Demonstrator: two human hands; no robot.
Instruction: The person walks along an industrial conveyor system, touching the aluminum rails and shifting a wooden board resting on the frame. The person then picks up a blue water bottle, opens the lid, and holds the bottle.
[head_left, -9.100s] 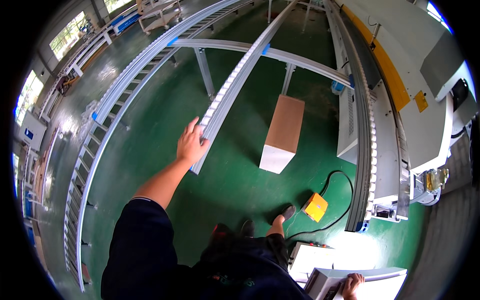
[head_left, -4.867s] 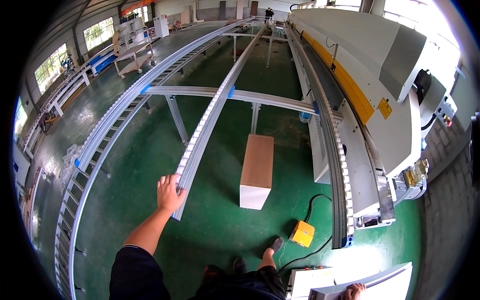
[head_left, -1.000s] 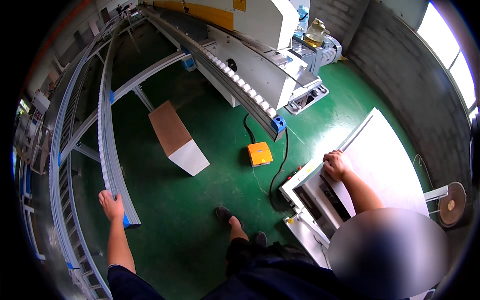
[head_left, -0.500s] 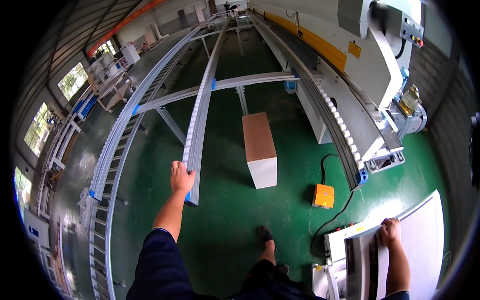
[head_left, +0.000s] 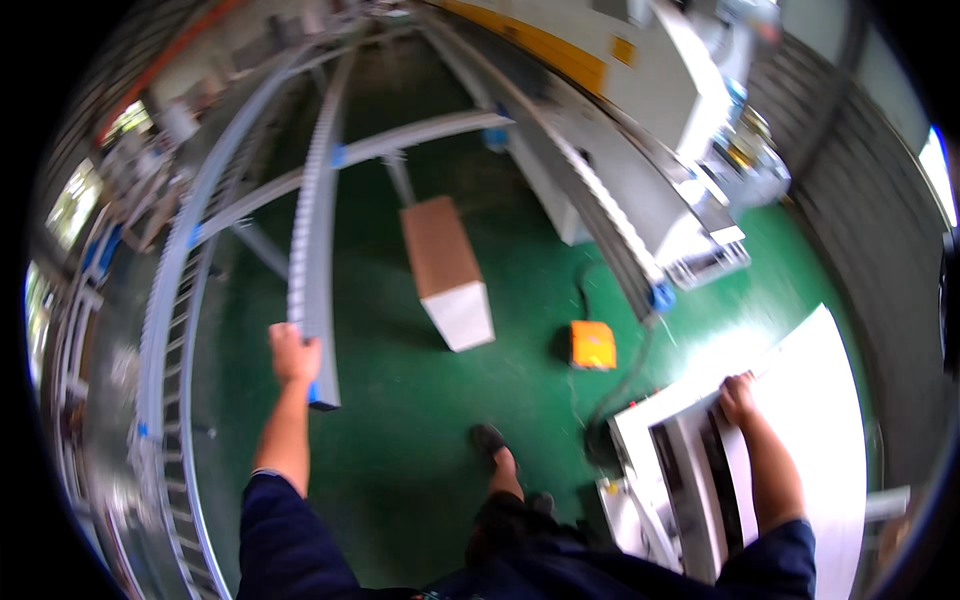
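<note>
Daylight enters from windows at the far left, leaving bright glare on the glossy green floor and the white flat panel at near right. Motion blur softens the whole view, and fisheye distortion bends straight edges toward the black rim.

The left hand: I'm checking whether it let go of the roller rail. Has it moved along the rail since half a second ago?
No. The left hand still grips the near end of the grey roller rail, just above its blue end cap, as before.

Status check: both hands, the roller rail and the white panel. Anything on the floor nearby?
Left hand grips the roller rail near its end. Right hand rests on the white panel. Cardboard box and orange pedal on the floor between.
</note>
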